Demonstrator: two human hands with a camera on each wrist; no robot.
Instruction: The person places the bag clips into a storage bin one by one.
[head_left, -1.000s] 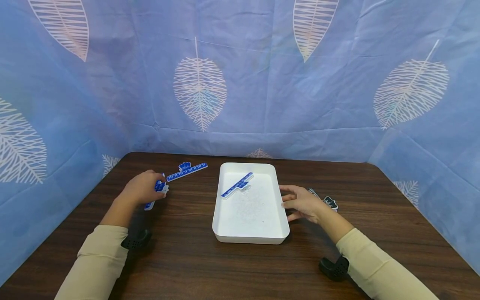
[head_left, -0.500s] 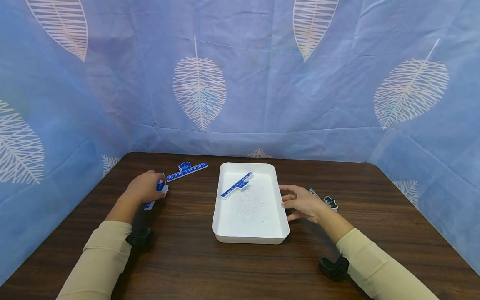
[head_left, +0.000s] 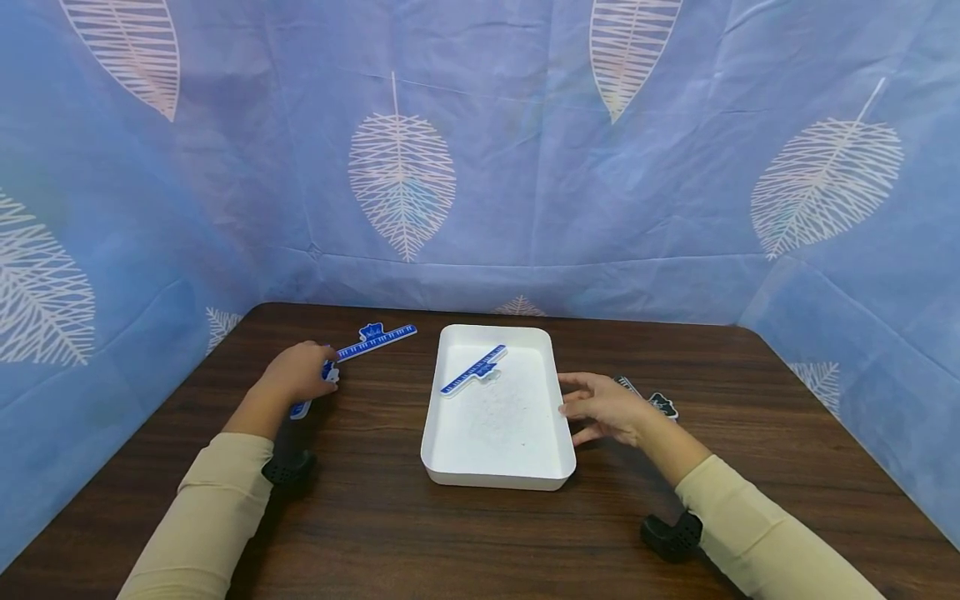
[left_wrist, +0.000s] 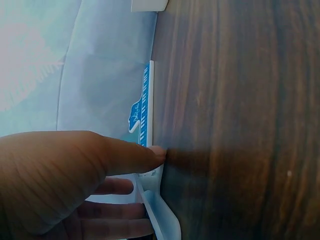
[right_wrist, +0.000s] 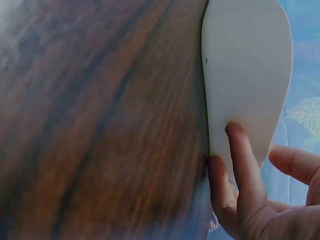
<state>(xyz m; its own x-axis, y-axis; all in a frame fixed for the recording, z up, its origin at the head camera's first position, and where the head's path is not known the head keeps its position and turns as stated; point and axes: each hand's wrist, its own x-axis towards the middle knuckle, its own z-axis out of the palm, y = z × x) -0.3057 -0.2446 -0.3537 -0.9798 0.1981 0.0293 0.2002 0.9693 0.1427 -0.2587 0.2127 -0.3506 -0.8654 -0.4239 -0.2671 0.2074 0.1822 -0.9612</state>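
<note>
My left hand (head_left: 296, 372) pinches a blue clip with a white piano-key pattern (head_left: 300, 410) at the table's left; the hand covers much of it. In the left wrist view, the thumb (left_wrist: 132, 156) lies on the near side and other fingers behind. A second blue clip (head_left: 378, 337) lies just beyond that hand. Inside the white tray (head_left: 498, 481), another blue clip (head_left: 474, 370) rests slantwise. My right hand (head_left: 603, 408) touches the tray's right wall with spread, fairly straight fingers. In the right wrist view, two fingertips press the outer wall (right_wrist: 245, 65).
A black clip (head_left: 662, 406) lies to the right, partly hidden behind the right hand and wrist. The dark wooden table (head_left: 360, 533) ends at a blue curtain with white leaf prints (head_left: 480, 208). Each wrist wears a black device (head_left: 671, 537).
My left forearm and hand have shifted slightly to the right, with the hand still at the same clip. The right hand keeps its place against the tray.
</note>
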